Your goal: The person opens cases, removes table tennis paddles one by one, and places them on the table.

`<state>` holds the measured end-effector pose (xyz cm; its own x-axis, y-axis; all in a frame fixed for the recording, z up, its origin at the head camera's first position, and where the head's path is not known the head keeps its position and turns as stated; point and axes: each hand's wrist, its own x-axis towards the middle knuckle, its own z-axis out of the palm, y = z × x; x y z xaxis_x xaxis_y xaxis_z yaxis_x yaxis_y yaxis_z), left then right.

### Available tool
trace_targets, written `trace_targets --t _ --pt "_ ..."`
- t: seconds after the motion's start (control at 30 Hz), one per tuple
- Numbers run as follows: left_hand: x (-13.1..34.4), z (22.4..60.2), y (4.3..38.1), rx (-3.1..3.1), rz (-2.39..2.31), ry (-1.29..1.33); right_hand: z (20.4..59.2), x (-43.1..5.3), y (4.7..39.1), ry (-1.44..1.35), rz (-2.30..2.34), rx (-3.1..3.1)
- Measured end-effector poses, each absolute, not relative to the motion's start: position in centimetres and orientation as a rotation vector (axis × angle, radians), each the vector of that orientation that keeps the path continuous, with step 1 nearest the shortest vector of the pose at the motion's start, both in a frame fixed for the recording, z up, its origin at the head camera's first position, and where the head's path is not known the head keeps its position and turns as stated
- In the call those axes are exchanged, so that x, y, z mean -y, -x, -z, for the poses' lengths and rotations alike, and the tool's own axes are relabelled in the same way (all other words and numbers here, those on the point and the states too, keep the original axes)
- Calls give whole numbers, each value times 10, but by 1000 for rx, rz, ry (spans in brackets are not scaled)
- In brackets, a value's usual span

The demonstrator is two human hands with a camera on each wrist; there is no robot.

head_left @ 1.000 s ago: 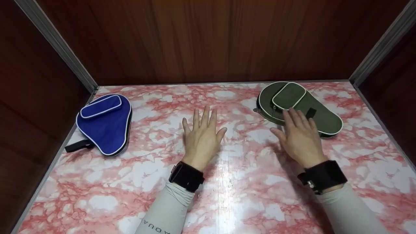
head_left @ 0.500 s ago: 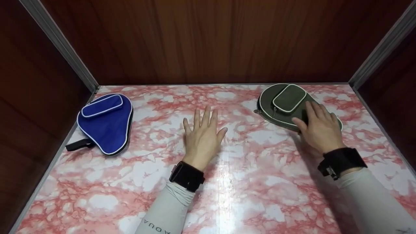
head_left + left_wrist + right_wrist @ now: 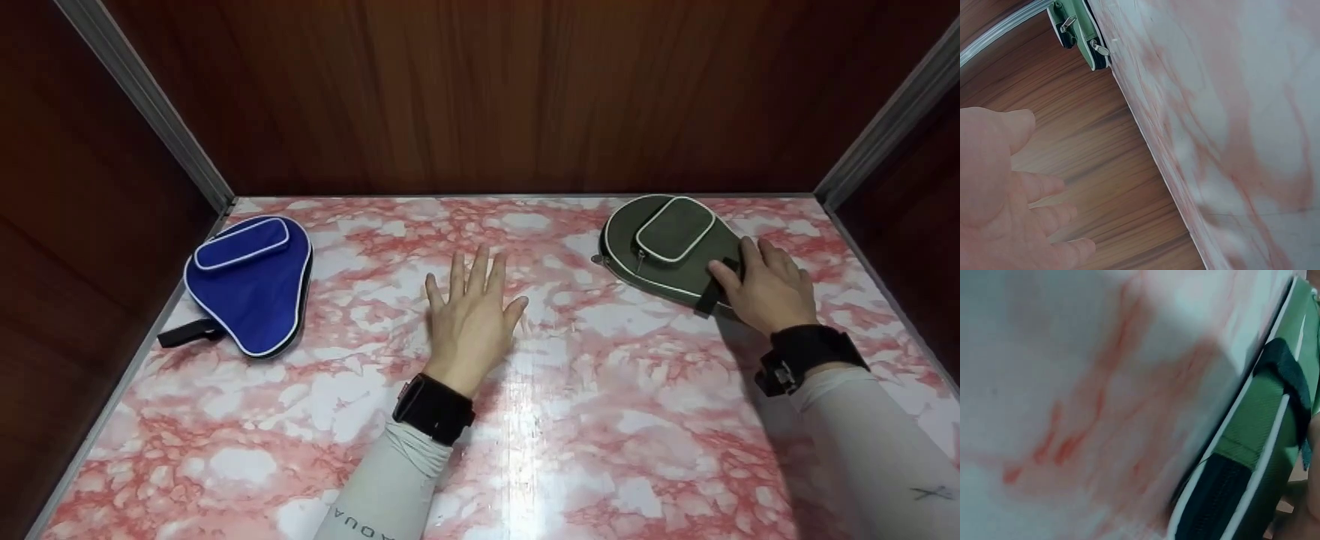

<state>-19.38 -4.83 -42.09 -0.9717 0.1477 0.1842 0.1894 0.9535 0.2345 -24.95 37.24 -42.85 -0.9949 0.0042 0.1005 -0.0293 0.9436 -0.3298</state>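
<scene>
A green table-tennis paddle case with white piping and a small front pocket lies at the back right. My right hand grips its narrow end, thumb by the black strap, fingers bent over the far edge and partly hidden. In the right wrist view, the strap loops over the side of the green case, above a dark zip. My left hand holds nothing, fingers straight and spread over the middle of the table. The left wrist view shows that hand with a zipped end of the green case beyond.
A blue table-tennis paddle case with white piping and a black strap lies at the left. The red-and-white marbled table meets a dark wood-grain wall at the back. Similar panels with grey metal edging stand at both sides.
My right hand has moved right along the green paddle case to its narrow end, taking hold there and exposing the near end of the strap. The left hand has stayed in place.
</scene>
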Motion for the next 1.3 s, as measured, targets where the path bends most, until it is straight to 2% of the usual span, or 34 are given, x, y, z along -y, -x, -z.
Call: trace_targets --t 0.67,1.3 --pt "48 418 189 2928 387 273 435 -363 240 51 -486 3028" --pt "47 415 190 2912 388 287 444 -317 210 -193 -480 2861"
